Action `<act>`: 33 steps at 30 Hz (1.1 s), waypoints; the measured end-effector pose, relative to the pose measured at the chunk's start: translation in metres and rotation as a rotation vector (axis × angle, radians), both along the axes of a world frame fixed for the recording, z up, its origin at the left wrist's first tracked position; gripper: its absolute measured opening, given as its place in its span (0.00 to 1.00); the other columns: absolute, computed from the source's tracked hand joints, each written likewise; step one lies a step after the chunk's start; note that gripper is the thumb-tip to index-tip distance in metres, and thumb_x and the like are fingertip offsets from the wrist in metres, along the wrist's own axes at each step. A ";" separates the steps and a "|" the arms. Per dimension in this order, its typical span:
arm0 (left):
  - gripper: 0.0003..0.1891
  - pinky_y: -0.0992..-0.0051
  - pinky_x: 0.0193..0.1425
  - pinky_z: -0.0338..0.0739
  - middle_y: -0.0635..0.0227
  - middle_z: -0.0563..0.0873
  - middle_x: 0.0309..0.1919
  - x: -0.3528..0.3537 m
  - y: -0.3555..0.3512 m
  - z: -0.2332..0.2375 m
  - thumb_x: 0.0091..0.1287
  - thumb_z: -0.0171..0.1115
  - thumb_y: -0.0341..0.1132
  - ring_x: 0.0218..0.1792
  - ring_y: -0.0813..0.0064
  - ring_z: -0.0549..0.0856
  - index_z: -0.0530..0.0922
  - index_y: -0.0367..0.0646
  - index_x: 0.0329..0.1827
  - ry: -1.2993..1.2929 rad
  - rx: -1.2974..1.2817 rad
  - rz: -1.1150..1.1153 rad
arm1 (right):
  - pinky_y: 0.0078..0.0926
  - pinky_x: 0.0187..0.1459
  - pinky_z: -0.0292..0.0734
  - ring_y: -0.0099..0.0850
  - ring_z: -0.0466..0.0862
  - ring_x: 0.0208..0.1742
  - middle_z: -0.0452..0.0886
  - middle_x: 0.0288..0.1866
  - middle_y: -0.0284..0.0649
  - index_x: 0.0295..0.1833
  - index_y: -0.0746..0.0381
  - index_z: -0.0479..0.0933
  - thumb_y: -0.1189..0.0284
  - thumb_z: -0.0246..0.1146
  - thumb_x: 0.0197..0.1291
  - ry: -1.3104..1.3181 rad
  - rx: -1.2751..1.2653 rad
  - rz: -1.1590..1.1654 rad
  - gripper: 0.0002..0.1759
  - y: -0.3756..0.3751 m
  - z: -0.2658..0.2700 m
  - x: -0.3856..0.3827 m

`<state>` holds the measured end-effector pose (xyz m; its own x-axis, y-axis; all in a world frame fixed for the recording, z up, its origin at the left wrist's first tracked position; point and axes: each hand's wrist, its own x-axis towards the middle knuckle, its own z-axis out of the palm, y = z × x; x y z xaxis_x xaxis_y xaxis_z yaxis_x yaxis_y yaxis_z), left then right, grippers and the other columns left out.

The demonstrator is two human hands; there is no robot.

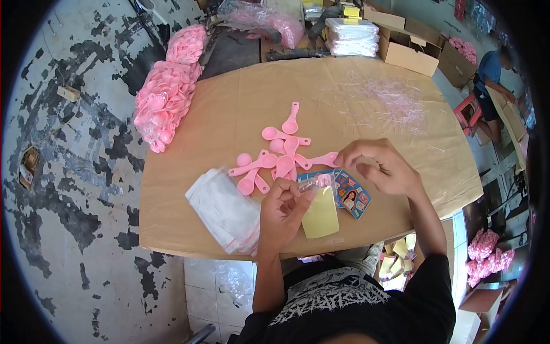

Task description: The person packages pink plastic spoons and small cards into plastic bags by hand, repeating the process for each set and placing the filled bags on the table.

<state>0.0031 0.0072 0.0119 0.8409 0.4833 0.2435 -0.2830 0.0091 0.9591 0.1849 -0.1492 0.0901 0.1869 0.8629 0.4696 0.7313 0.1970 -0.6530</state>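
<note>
My left hand (281, 215) pinches the top of a clear plastic bag (334, 198) with a yellow card (321, 215) inside and something pink near its mouth. To the right, my right hand (381, 166) hovers with bent fingers, thumb apart from the index finger and nothing seen between them. Its fingertips are right at the end of a pink measuring spoon (323, 160). Several more pink spoons (290, 118) lie in a loose pile beyond my left hand. Blue printed cards (358, 200) with a picture lie partly behind the bag. Left of my hand is a stack of clear bags (220, 209).
Brown paper covers the table (229, 114). Thin clear strips (395, 103) are scattered at the back right. Bagged pink spoons (166, 100) line the left edge. Packed clear bags (352, 37) and a cardboard box (408, 51) stand at the far edge. Another person (492, 74) sits at right.
</note>
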 end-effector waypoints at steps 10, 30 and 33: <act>0.15 0.73 0.49 0.83 0.48 0.83 0.52 -0.050 -0.015 0.023 0.66 0.61 0.18 0.47 0.66 0.87 0.71 0.33 0.53 -0.127 -0.010 0.015 | 0.24 0.41 0.84 0.29 0.89 0.39 0.88 0.42 0.40 0.53 0.59 0.83 0.76 0.72 0.55 0.159 -0.267 -0.064 0.18 -0.077 0.026 -0.035; 0.26 0.45 0.73 0.58 0.56 0.77 0.65 -0.127 0.036 -0.021 0.60 0.67 0.41 0.68 0.47 0.71 0.76 0.44 0.62 0.253 1.016 0.489 | 0.34 0.39 0.77 0.35 0.85 0.36 0.86 0.35 0.41 0.38 0.60 0.84 0.59 0.66 0.60 -0.236 -0.625 0.133 0.15 0.145 -0.022 -0.085; 0.26 0.47 0.74 0.58 0.56 0.78 0.64 -0.131 0.043 -0.023 0.63 0.63 0.43 0.68 0.48 0.72 0.76 0.41 0.62 0.293 1.041 0.446 | 0.35 0.39 0.78 0.35 0.85 0.34 0.87 0.35 0.41 0.41 0.61 0.84 0.64 0.64 0.62 -0.124 -0.551 0.211 0.12 0.143 -0.023 -0.080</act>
<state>-0.1277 0.0506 -0.0115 0.7370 0.4311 0.5205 0.1705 -0.8639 0.4739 0.1048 -0.0061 0.0673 -0.0428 0.9978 -0.0504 0.7907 0.0030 -0.6122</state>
